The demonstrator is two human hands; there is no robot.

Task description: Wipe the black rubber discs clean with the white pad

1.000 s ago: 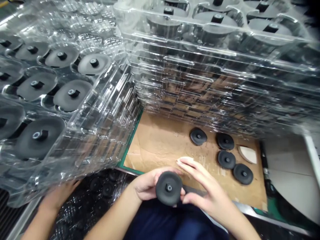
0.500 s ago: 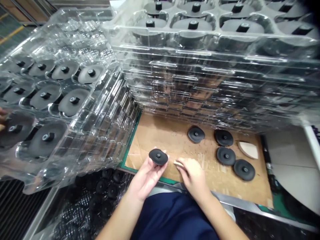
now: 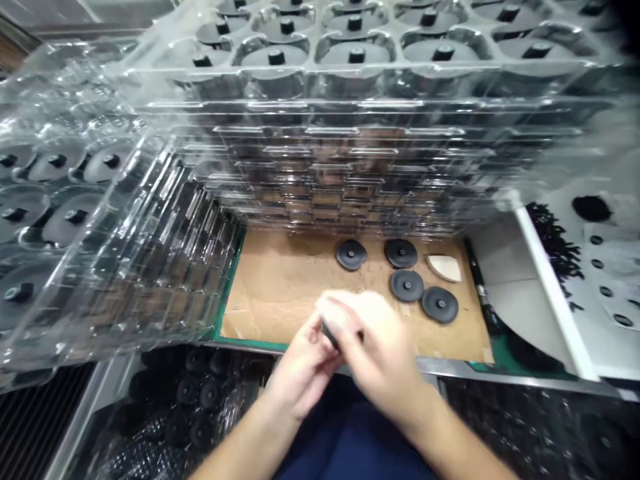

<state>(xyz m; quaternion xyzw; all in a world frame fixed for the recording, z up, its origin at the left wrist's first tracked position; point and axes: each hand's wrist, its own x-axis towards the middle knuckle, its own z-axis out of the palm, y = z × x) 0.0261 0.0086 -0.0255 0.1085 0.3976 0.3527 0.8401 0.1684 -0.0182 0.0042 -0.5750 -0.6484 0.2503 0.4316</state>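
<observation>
Mostly hidden and smeared by motion, a matte black disc (image 3: 330, 337) sits between the person's two hands, just above the metal edge of the tabletop (image 3: 450, 365). Only a dark sliver of its rim shows. The left hand (image 3: 300, 367) and right hand (image 3: 377, 347) are pressed close around it, their grip closed from both sides with the fingers curled inward, though the blur hides exactly where the fingers pinch.

Beyond the hands and to the right, four matching discs (image 3: 407, 285) lie flat on a sheet of brown cardboard (image 3: 270, 300), each with a small central hub and hole. Two sit side by side at the back, a third just in front of them, and a fourth at the front right almost touching the third. A cream fan-shaped piece (image 3: 444, 267) lies just beside the rear right disc, and a green mat (image 3: 250, 344) shows along the cardboard's near edge.

Behind rises a tall stack of clear plastic trays (image 3: 350, 167), its top tray holding rows of the same discs, hub up, one per pocket. A second, tilted stack of trays (image 3: 125, 233) stands at the left, also filled with discs. Below the tabletop, more black discs (image 3: 195, 393) sit in clear trays, and navy clothing (image 3: 350, 447) shows under the forearms.
</observation>
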